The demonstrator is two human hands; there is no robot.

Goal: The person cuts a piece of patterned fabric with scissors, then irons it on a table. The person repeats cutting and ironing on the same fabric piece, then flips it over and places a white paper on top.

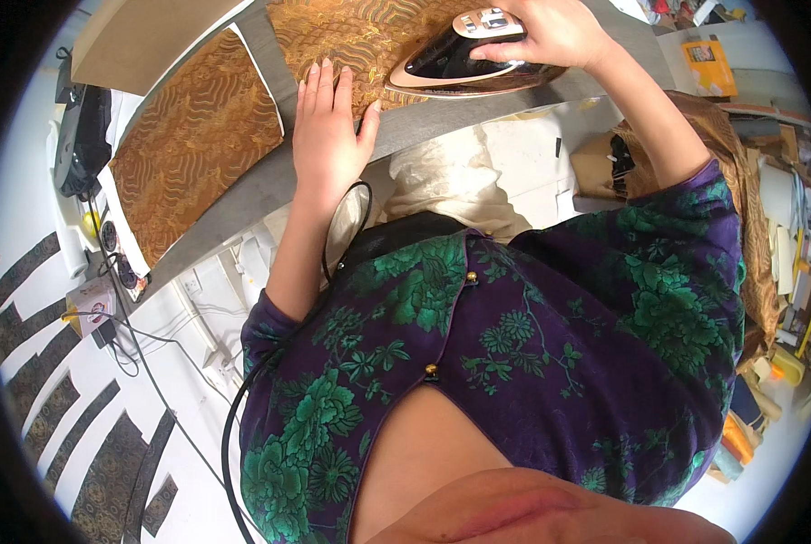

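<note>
Gold-brown patterned fabric [315, 32] lies at the top middle of the grey table [413, 118]. My left hand [328, 145] rests flat on its near part, fingers stretched out. To its right, my right hand [551, 36] grips a black and rose-gold iron [442, 68] that is on the same fabric, its sole hidden. A second piece of similar patterned fabric [188, 145], edged with white backing, lies to the left. A black cord [360, 208] loops down beside my left wrist.
Cardboard [124, 45] and a black appliance [83, 131] border the table's left end. Cords hang at the left above dark patterned strips [106, 462] on a white surface. Brown fabric [669, 118] and piled materials [777, 254] fill the right side.
</note>
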